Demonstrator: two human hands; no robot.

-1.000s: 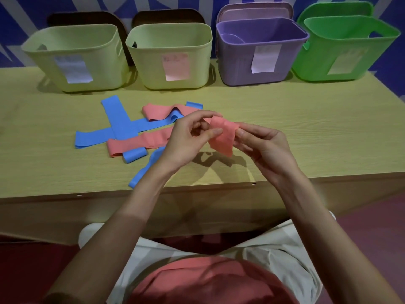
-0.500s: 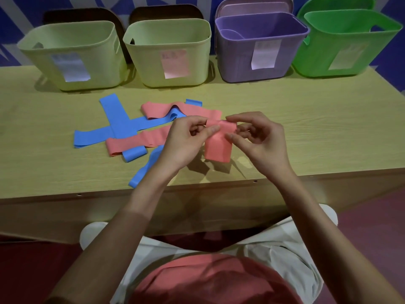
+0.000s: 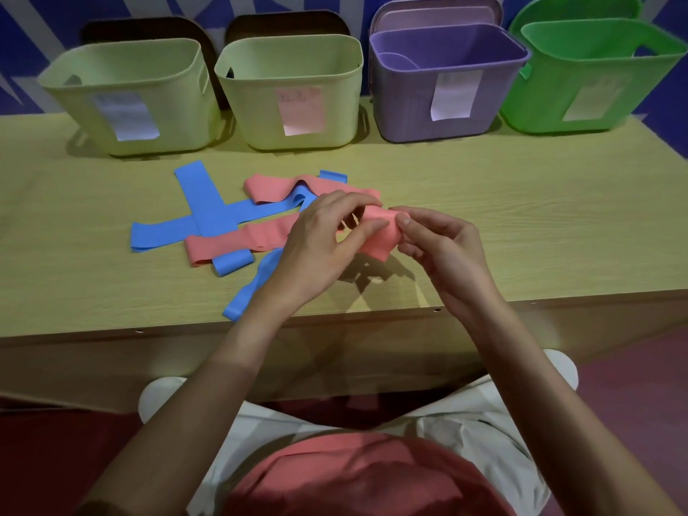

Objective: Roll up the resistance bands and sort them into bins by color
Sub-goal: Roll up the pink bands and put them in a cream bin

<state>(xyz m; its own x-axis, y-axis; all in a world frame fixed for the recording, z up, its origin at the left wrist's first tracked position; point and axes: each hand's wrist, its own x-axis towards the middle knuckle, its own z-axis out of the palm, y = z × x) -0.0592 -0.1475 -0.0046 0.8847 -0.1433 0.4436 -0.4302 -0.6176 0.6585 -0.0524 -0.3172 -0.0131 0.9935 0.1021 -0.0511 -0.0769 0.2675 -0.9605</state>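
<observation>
A pink resistance band (image 3: 380, 232) is partly rolled just above the table, pinched from the left by my left hand (image 3: 320, 240) and from the right by my right hand (image 3: 443, 247). Its loose end hangs down between them. Left of my hands lie flat bands in a crossed heap: blue bands (image 3: 203, 206) and pink bands (image 3: 234, 243), one more pink band (image 3: 268, 186) behind. Four bins stand along the back: a pale yellow-green bin (image 3: 130, 95) with a white label, a second yellow-green bin (image 3: 294, 95) with a pink label, a purple bin (image 3: 443, 83) and a green bin (image 3: 595, 80).
The wooden table (image 3: 521, 225) has a front edge (image 3: 372, 314) close under my wrists. Lids lean behind the purple and green bins. My lap and knees show below the table.
My hands have kept turning the pink band, and its hanging end has grown shorter as the roll thickened. The bands on the table have not moved.
</observation>
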